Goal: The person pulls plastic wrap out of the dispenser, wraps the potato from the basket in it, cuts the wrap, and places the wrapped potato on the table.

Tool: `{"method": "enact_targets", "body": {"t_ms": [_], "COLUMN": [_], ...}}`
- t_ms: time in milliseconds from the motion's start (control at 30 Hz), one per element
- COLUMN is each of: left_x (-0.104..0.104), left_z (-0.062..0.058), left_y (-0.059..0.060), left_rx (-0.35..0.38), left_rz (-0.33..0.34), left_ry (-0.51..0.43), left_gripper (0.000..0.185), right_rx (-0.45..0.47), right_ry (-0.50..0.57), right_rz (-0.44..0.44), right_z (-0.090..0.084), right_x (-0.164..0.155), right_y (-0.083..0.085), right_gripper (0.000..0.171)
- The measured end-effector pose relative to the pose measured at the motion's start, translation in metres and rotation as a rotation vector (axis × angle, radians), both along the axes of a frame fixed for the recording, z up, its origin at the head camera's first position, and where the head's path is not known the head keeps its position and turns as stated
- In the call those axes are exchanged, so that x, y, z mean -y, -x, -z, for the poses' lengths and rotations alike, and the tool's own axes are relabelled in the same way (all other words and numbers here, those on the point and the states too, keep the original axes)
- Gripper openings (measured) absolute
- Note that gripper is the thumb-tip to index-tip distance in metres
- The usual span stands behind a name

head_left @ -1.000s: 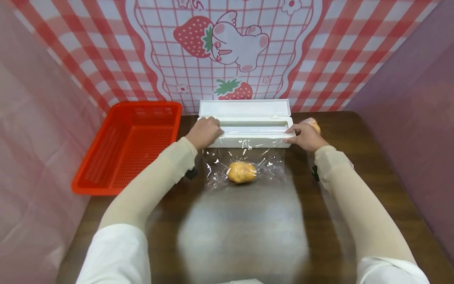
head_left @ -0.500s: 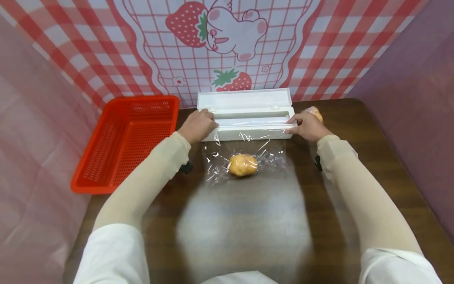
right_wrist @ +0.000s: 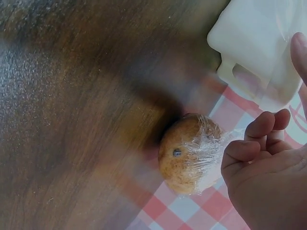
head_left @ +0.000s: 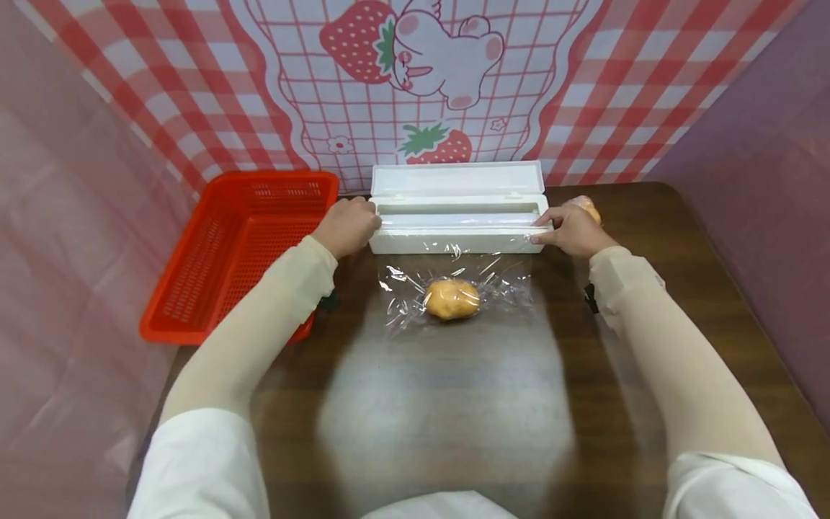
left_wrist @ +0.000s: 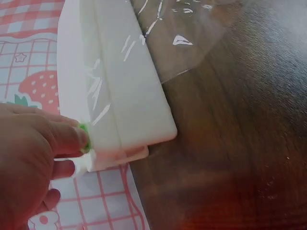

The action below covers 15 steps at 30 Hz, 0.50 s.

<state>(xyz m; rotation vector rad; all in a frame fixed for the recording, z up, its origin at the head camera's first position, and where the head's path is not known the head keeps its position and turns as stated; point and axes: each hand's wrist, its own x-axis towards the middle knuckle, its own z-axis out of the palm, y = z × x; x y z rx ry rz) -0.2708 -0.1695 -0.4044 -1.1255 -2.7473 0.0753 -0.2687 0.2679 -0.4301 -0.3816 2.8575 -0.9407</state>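
Observation:
A white cling film dispenser [head_left: 457, 241] lies at the back of the table with its lid [head_left: 457, 180] up. At its left end my left hand [head_left: 348, 227] pinches a small green slide cutter [left_wrist: 85, 137] between thumb and finger. My right hand [head_left: 573, 229] grips the right end, thumb at the front and index finger over the rim. Clear cling film [head_left: 502, 288] runs forward from the dispenser and drapes over a potato [head_left: 452, 299] on the table. Close by my right hand, a second potato [right_wrist: 184, 153] sits wrapped in film.
An orange-red plastic basket [head_left: 162, 310] stands on the left of the brown wooden table [head_left: 447, 404]. Behind the dispenser rises a red-and-white checked cloth [head_left: 622, 86]. Pink cloth walls [head_left: 78, 288] bound the sides.
My left hand has slid leftward along the dispenser's rim to its left end. My right hand keeps its place on the right end. The head view has shifted slightly.

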Motion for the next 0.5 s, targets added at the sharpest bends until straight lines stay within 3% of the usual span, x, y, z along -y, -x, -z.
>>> {"method": "enact_targets", "body": {"t_ms": [267,400,500], "left_x": [-0.013,-0.018,-0.031], "left_z": [-0.011,-0.009,-0.009], "left_y": [0.0,-0.005,-0.017], "left_rx": [0.101,0.066,0.016], "left_rz": [-0.112,-0.145,-0.206], "left_ry": [0.052,0.087,0.096], "left_gripper": [0.013,0.015,0.018], "right_rx": [-0.014,-0.044,0.006], "right_ry": [0.008,0.034,0.089], "right_rz": [-0.045,-0.097,-0.1], "right_z": [-0.001,0.004,0.004], "right_x": [-0.002,-0.006,-0.01], "right_y": [-0.002,-0.004,-0.005], "right_gripper": [0.029,0.039,0.06]}}
